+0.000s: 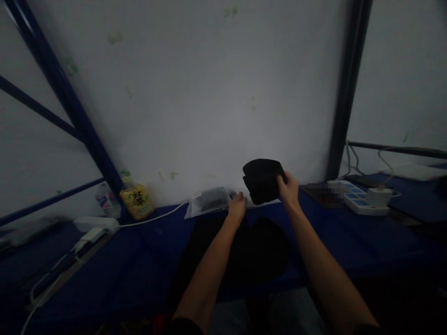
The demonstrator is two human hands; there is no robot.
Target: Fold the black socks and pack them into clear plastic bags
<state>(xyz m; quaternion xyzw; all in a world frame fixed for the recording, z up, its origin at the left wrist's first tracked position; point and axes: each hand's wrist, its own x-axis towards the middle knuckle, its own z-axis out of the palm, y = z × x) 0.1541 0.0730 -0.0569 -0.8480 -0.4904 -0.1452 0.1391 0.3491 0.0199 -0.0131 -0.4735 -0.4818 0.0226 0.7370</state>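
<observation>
Solid black cloth [262,181] at centre, navy-blue tabletop [104,265] at 6 o'clock. White wall [181,93] at 12 o'clock, flecked with pale green blotches. Yellow bottle label [137,201] with dark lettering at 9 o'clock; white power strip [366,204] with blue switches at 3 o'clock.

My head-worn camera faces forward and down, looking over my left hand [236,208] and right hand [288,188] toward a blue tabletop [104,260] and white wall [181,93].
</observation>
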